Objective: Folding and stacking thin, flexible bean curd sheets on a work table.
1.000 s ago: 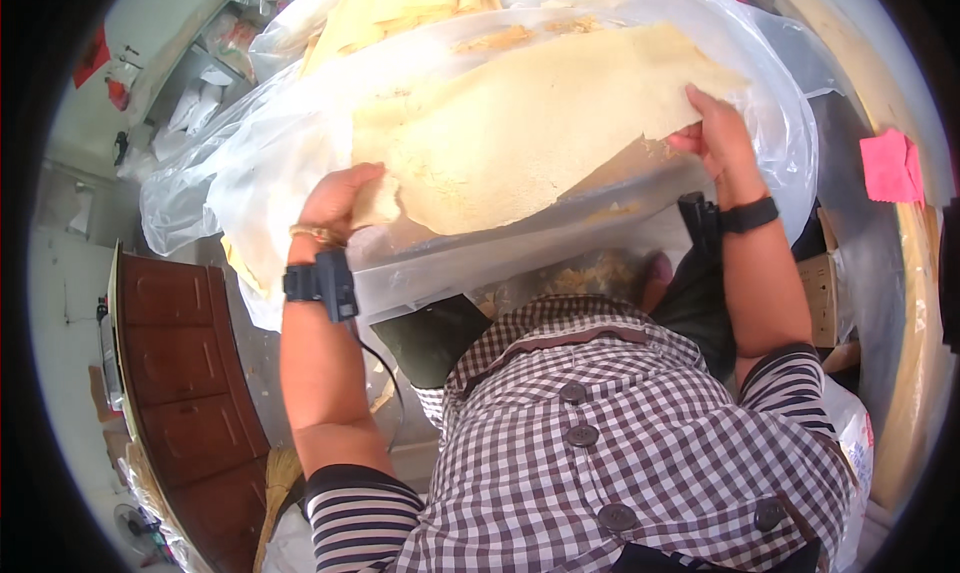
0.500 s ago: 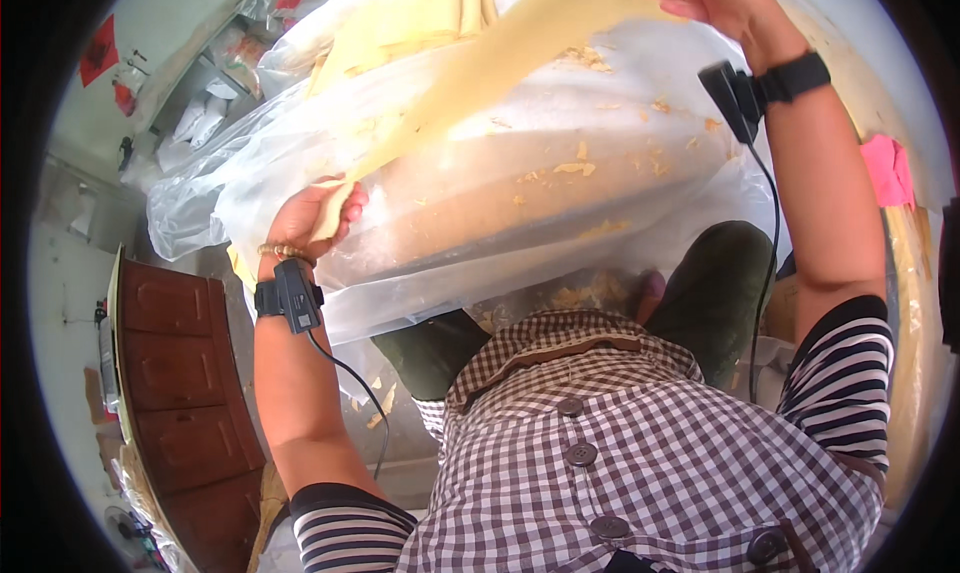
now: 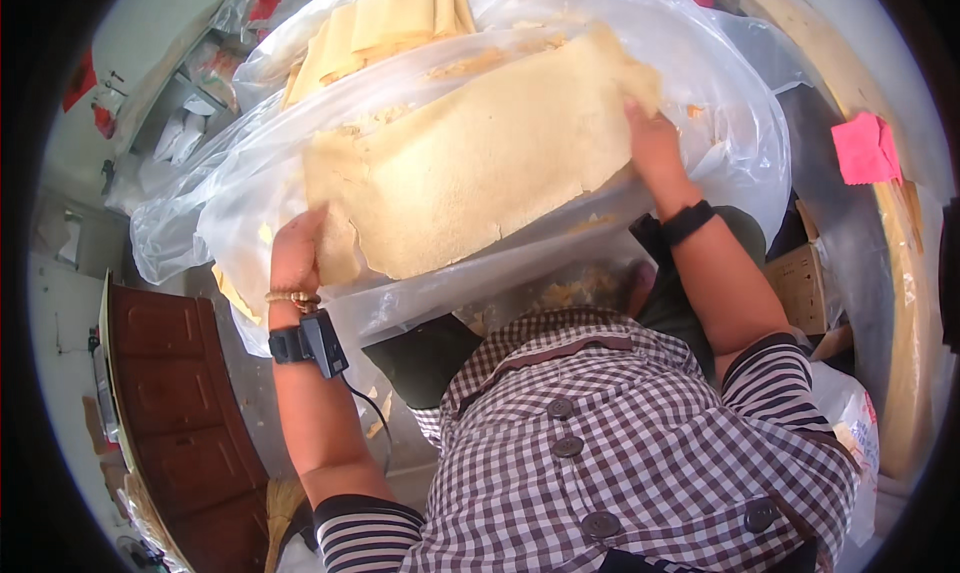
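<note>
A broad, thin, pale-yellow sheet of tofu skin lies spread out over clear plastic, its near edge ragged. At its left end my left hand grips the edge, thumb side toward the sheet; a small torn flap shows beside the fingers. My right hand holds the right end, with the fingertips partly hidden by the sheet. Behind it, at the far left, sits a folded stack of similar sheets.
Yellow scraps are scattered on the plastic, and more lie on the floor below. A brown wooden cabinet stands at the left, beside a straw broom. On the right are a pink cloth and a cardboard box.
The sheet, lifted and slanting in a narrow blurred strip before, is now spread out broad over the plastic. My right hand has come down and nearer; my left has shifted slightly left and nearer.
</note>
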The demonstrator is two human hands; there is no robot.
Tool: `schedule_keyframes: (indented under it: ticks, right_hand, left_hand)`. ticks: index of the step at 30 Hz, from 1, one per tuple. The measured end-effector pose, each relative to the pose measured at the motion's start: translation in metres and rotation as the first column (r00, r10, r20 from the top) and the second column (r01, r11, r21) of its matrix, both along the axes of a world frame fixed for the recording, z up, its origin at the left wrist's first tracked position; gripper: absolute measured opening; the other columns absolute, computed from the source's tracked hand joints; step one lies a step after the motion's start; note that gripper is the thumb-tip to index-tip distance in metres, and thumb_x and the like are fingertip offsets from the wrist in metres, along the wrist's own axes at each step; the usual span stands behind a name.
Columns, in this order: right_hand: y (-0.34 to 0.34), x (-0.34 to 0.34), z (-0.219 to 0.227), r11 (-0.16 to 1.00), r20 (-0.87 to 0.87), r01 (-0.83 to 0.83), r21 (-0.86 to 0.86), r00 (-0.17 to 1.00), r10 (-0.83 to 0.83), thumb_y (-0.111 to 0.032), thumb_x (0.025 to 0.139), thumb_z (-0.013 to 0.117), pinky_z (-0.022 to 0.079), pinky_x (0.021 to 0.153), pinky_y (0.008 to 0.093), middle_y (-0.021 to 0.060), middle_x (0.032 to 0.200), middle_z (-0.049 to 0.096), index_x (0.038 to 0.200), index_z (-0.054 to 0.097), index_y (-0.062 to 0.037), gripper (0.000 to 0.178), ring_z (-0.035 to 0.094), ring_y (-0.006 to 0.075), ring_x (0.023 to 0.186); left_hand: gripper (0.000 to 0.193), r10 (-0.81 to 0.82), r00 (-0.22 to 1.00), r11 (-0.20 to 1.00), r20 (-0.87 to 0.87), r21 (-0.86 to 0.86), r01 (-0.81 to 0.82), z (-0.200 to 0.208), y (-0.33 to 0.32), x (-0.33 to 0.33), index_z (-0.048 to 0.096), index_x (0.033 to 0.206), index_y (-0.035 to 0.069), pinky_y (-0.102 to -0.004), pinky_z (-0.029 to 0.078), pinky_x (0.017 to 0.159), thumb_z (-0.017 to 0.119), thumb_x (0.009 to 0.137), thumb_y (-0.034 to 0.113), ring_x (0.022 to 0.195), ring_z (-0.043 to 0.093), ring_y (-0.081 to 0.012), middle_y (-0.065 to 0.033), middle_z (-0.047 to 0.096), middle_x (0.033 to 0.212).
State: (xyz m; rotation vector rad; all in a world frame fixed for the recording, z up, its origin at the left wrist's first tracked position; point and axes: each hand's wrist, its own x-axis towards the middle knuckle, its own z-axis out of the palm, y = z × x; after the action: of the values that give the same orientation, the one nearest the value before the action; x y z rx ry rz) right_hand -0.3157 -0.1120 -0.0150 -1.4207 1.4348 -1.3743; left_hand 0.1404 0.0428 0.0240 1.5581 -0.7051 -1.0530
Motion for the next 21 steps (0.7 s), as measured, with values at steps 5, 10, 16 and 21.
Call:
schedule_keyframes:
  ticks: [5,10,16,21]
  right_hand:
    - [0.033,0.062,0.021,0.737,-0.672,-0.49,-0.465,0.738,0.067,-0.014,0.088,0.061,0.045,0.103,0.0446,0.0173,0.126,0.065,0.125,0.066,-0.0062,0.038,0.058,0.0392,0.119]
    - [0.061,0.101,0.01,0.782,-0.912,-0.62,-0.069,0.357,0.202,-0.014,0.08,0.064,0.034,0.114,0.05,0.0169,0.136,0.058,0.129,0.063,-0.007,0.049,0.048,0.0345,0.135]
    - [0.069,0.099,-0.006,0.736,-0.905,-0.63,-0.246,0.422,0.058,-0.02,0.083,0.064,0.036,0.112,0.0483,0.0186,0.132,0.06,0.123,0.065,-0.003,0.043,0.05,0.0346,0.132]
    - [0.074,0.08,-0.008,0.784,-0.835,-0.591,-0.191,0.518,0.187,-0.028,0.081,0.073,0.031,0.119,0.0449,0.0207,0.141,0.055,0.13,0.06,0.005,0.06,0.045,0.0353,0.139]
  left_hand:
    - [0.031,-0.11,0.957,0.98,0.267,-0.133,0.149,0.061,-0.018,-0.055,0.072,0.104,-0.005,-0.0279,0.051,0.072,0.067,0.095,0.025,0.081,0.066,-0.0143,-0.0069,0.072,0.096]
    - [0.031,-0.134,0.845,0.981,0.518,-0.051,0.187,0.071,-0.046,-0.094,0.074,0.099,-0.004,-0.025,0.049,0.068,0.067,0.096,0.026,0.072,0.062,-0.0091,-0.0013,0.071,0.086]
    - [0.05,-0.244,0.673,0.938,0.698,-0.005,0.346,0.022,-0.098,-0.151,0.07,0.082,-0.007,-0.0344,0.051,0.063,0.06,0.097,0.04,0.065,0.065,-0.0195,-0.0109,0.068,0.069]
    - [0.056,-0.416,0.868,0.897,0.272,0.279,0.343,-0.005,-0.118,-0.186,0.069,0.084,-0.005,-0.035,0.054,0.055,0.053,0.1,0.046,0.063,0.066,-0.0204,-0.0108,0.067,0.07]
